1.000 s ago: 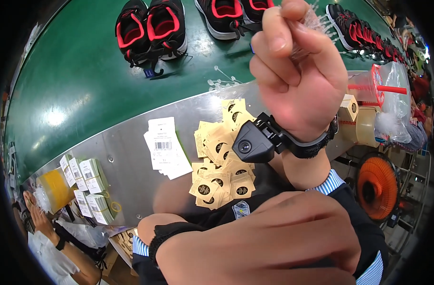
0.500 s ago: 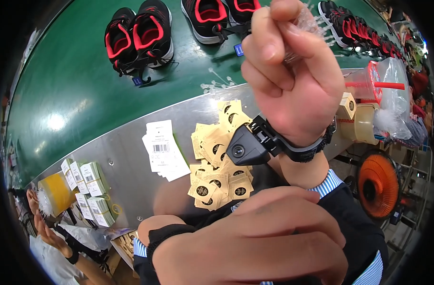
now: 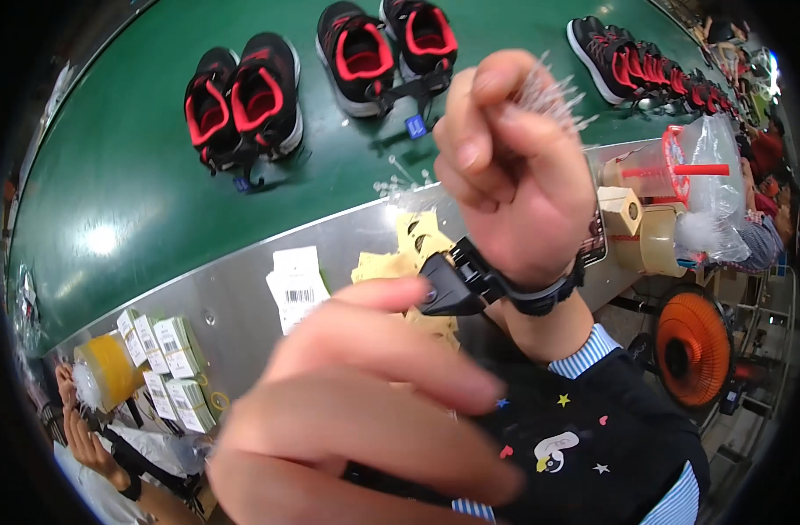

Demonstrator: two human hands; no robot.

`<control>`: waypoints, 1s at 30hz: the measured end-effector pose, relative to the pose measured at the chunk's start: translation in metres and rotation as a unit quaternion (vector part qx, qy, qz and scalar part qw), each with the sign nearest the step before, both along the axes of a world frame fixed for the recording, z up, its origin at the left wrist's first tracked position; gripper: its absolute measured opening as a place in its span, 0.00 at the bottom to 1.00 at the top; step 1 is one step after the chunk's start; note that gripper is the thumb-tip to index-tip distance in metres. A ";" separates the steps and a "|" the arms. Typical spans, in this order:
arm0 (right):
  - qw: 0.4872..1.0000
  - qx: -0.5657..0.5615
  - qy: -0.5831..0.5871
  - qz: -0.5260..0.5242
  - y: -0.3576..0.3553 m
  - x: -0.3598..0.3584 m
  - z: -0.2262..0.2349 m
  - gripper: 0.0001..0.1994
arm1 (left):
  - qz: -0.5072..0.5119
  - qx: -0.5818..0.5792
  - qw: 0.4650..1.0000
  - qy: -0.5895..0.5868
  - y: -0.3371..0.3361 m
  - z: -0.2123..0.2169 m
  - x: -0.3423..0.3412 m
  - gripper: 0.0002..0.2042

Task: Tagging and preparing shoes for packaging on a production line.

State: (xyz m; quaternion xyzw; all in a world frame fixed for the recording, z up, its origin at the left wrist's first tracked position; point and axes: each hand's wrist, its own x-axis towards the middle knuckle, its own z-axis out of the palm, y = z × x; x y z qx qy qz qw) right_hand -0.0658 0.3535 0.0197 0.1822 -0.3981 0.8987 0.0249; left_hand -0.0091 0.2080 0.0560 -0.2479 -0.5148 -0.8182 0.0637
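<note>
My right hand (image 3: 527,184) is raised at the centre, palm toward me, its fingers closed on a bunch of clear plastic tag fasteners (image 3: 553,101). A black strap with a small camera (image 3: 452,284) sits on that wrist. Low in front of me, my left hand (image 3: 365,411) is blurred by motion, fingers spread, with nothing seen in it. Behind it lies a pile of tan square cards (image 3: 409,232), partly covered. A stack of white barcode tags (image 3: 295,271) is just left of the cards. More loose clear fasteners (image 3: 402,179) lie at the green surface's edge.
Black-and-red shoes (image 3: 264,96) stand on the green belt (image 3: 137,166), more in a row at far right. Left are banded tag bundles (image 3: 177,346) and a yellow tape roll (image 3: 107,372). Right are a red-strawed cup (image 3: 645,171), a tan box (image 3: 619,210) and an orange round heater (image 3: 693,346).
My left hand has moved left and up, and its fingers have spread. My right hand has come slightly down and left, still holding the fasteners. The shoes appear shifted in view.
</note>
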 end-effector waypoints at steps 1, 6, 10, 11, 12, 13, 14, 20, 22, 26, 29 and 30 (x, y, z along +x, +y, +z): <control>1.000 0.013 -0.003 -0.020 -0.001 0.000 0.003 0.07 | 0.004 0.001 1.000 0.003 -0.001 0.005 0.016 0.09; 0.998 0.000 -0.054 -0.020 -0.003 -0.001 0.003 0.09 | 0.012 0.000 1.000 0.006 -0.029 0.008 -0.005 0.09; 0.996 0.026 -0.079 -0.036 0.009 -0.001 -0.002 0.09 | -0.019 -0.058 0.998 0.023 -0.033 -0.005 -0.023 0.09; 0.996 0.025 -0.079 -0.029 0.005 -0.002 0.000 0.09 | -0.035 -0.094 0.994 0.033 -0.038 -0.001 -0.022 0.08; 0.996 0.026 -0.073 -0.031 0.002 -0.002 0.002 0.09 | 0.040 -0.038 0.995 0.087 -0.031 -0.004 -0.025 0.06; 0.997 0.018 -0.071 -0.017 0.000 -0.004 0.005 0.09 | 0.052 -0.049 0.993 0.089 -0.034 0.002 -0.025 0.06; 0.996 0.033 -0.075 -0.033 0.005 -0.004 0.005 0.10 | 0.054 -0.107 0.991 0.063 -0.035 0.002 -0.028 0.06; 0.987 0.088 -0.067 -0.114 0.024 -0.006 0.008 0.10 | 0.079 -0.547 0.833 0.035 -0.052 -0.006 -0.024 0.11; 0.987 0.099 -0.061 -0.114 0.032 -0.002 0.008 0.09 | -0.042 -0.649 0.759 0.028 -0.064 -0.020 -0.006 0.09; 0.973 0.210 -0.031 -0.086 0.039 0.021 0.019 0.07 | -0.294 -0.599 0.743 -0.056 -0.070 -0.062 0.049 0.07; 0.903 0.426 0.032 -0.051 0.032 0.036 0.013 0.06 | -0.337 -0.563 0.746 -0.111 -0.071 -0.083 0.075 0.09; 0.866 0.491 0.080 -0.040 0.032 0.039 0.005 0.05 | -0.289 -0.570 0.764 -0.090 -0.069 -0.088 0.078 0.09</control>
